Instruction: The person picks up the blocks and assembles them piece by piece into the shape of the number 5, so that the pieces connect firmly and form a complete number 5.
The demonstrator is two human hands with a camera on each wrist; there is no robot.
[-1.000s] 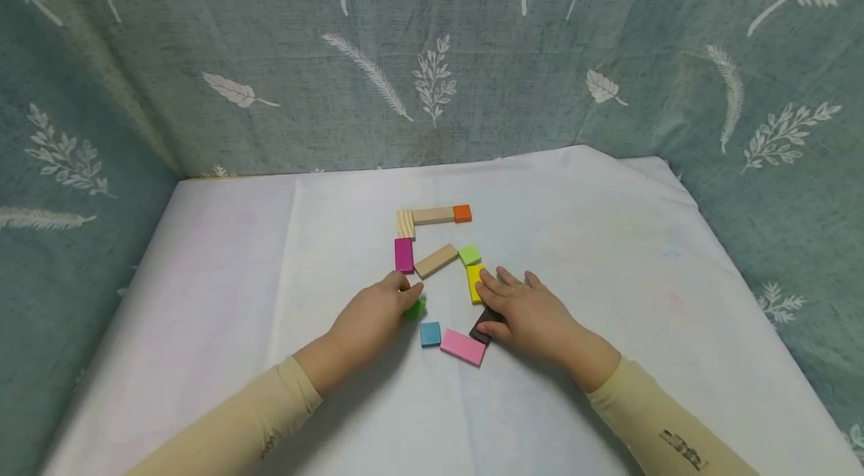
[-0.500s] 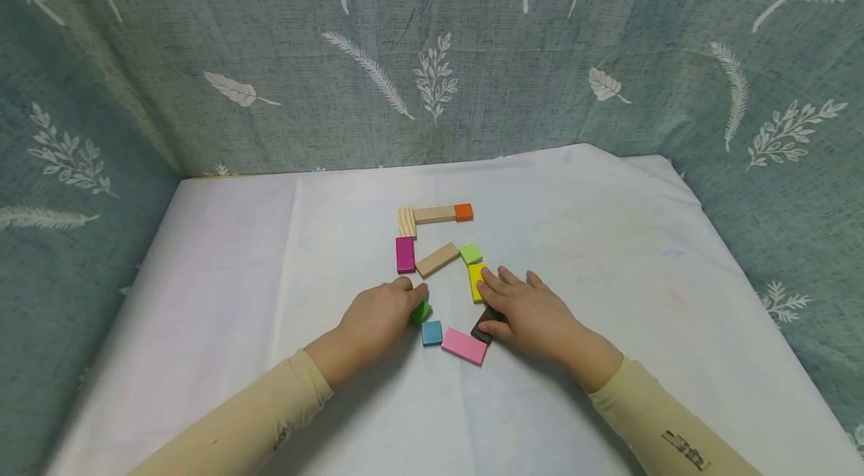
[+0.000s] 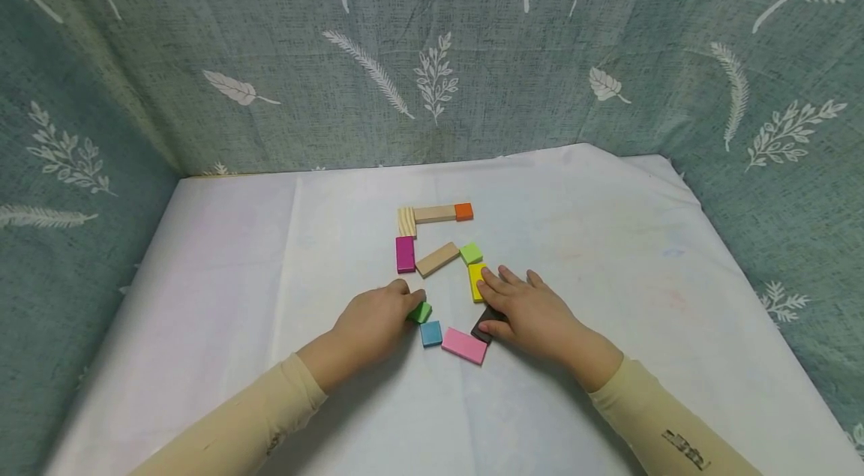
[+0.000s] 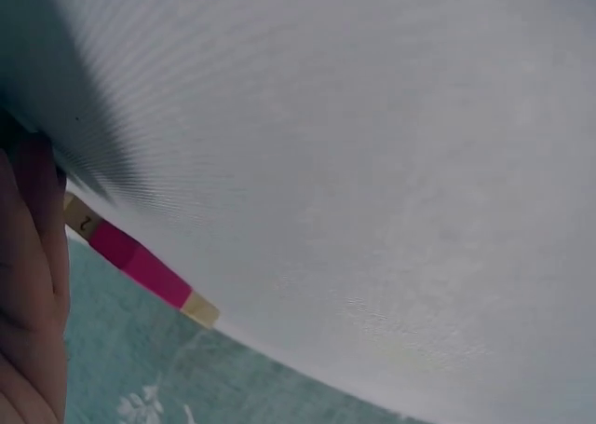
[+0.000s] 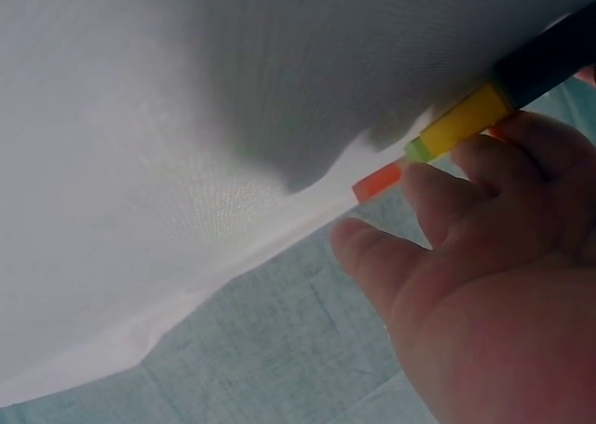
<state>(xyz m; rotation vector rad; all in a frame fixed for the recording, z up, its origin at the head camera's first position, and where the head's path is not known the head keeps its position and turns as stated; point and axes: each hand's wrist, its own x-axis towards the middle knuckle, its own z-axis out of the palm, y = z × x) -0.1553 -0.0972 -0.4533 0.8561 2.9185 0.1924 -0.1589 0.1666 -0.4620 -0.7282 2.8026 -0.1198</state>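
Note:
My left hand (image 3: 379,317) pinches a green block (image 3: 421,312) between thumb and fingers, its corner close to a small blue block (image 3: 430,333). My right hand (image 3: 533,318) lies with fingers spread, touching a yellow block (image 3: 475,282) and partly covering a black block (image 3: 483,327). A pink block (image 3: 463,346) sits between the blue and black ones. Beyond the left hand is a magenta block (image 3: 405,255), also seen in the left wrist view. The hand hides part of the green block.
Farther back, a striped wood block (image 3: 406,222), a plain wood block (image 3: 435,214) and an orange block (image 3: 463,211) form a corner. A slanted wood block (image 3: 437,259) meets a light green block (image 3: 470,253). A white cloth (image 3: 236,273) covers the table; patterned curtains (image 3: 432,49) surround it.
My left hand has shifted slightly toward me with the green block, bringing it nearer the blue block. The green block shows a turned angle. My right hand stays in place.

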